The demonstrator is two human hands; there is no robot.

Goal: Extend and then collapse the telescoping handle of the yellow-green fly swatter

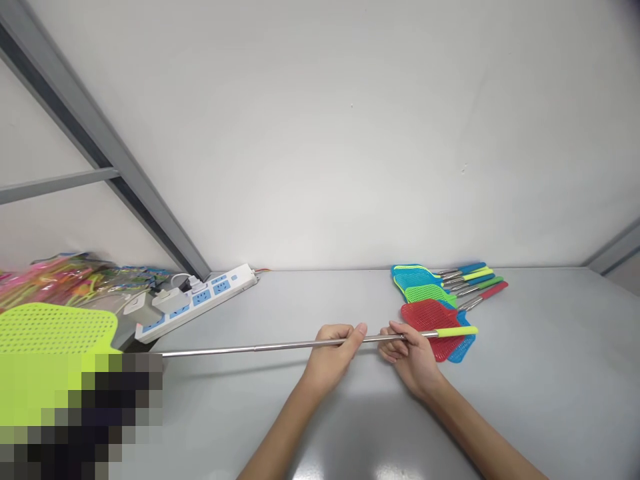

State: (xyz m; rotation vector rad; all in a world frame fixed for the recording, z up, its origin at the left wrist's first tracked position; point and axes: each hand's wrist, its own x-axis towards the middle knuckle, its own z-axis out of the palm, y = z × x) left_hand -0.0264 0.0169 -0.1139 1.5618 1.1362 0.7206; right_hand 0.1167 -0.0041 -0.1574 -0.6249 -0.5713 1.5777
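I hold a fly swatter with a long extended telescopic metal rod (240,348) level above the grey table (550,373). Its yellow-green mesh head (55,330) is at the far left, its yellow-green grip (456,331) at the right. My left hand (333,353) is closed around the rod near its middle. My right hand (411,353) pinches the rod just left of the grip. Behind my right hand lies a pile of collapsed swatters (435,293) in red, blue and green, with coloured handles pointing right.
A white and blue power strip (200,297) with plugs lies at the back left by the wall. Packaged colourful items (70,277) lie at the far left. A grey diagonal frame bar (100,143) runs along the wall. A blurred patch covers the lower left corner.
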